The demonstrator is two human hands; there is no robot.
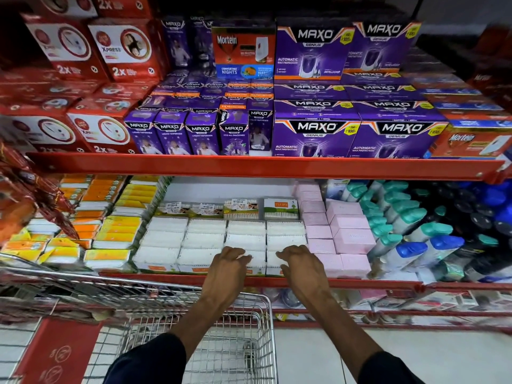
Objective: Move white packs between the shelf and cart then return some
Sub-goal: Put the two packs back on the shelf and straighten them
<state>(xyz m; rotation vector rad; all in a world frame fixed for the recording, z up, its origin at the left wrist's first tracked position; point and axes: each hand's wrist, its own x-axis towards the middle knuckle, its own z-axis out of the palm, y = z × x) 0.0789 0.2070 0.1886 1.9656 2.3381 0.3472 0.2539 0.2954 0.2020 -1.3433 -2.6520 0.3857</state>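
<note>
White packs of cotton buds (pixel 205 239) lie in several rows on the lower red shelf (pixel 360 284). My left hand (pixel 225 268) rests on the front pack of the third row, fingers curled over its top. My right hand (pixel 300 266) lies on the front pack of the fourth row, fingers spread and bent. Neither pack is lifted. Below my arms stands the wire cart (pixel 249 342), and no packs show in the part of its basket that I can see.
Pink boxes (pixel 349 234) sit right of the white packs, then bottles with teal and blue caps (pixel 415 236). Yellow and orange packs (pixel 110 234) lie to the left. The upper shelf (pixel 249 164) holds purple and red boxes. A second cart's rim (pixel 55 278) is at the left.
</note>
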